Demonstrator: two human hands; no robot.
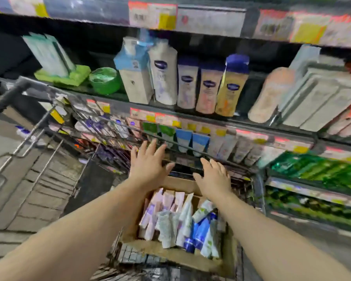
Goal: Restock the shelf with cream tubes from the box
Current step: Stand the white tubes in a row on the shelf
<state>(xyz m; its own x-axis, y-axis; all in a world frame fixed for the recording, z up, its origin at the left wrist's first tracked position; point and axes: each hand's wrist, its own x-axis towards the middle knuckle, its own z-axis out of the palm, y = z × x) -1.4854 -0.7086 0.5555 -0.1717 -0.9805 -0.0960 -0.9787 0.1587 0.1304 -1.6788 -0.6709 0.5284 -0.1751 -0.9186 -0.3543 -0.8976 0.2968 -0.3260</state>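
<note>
A cardboard box point(170, 255) sits in a wire trolley below me, packed with several cream tubes point(180, 218) in lilac, white, green and blue. Both my arms reach over it toward the shelf. My left hand point(148, 165) is spread flat with straight fingers, holding nothing, just in front of the shelf's tube row point(190, 142). My right hand point(214, 177) hovers above the box's far edge, fingers extended, also holding nothing. The shelf row holds standing tubes with green, blue and white tops. The picture is blurred by motion.
The wire trolley's rim point(190, 149) runs between my hands and the shelf. Lotion bottles point(207, 86) stand on the shelf above. Green packs point(316, 169) lie at the right. A metal trolley frame point(28, 138) and tiled floor are at the left.
</note>
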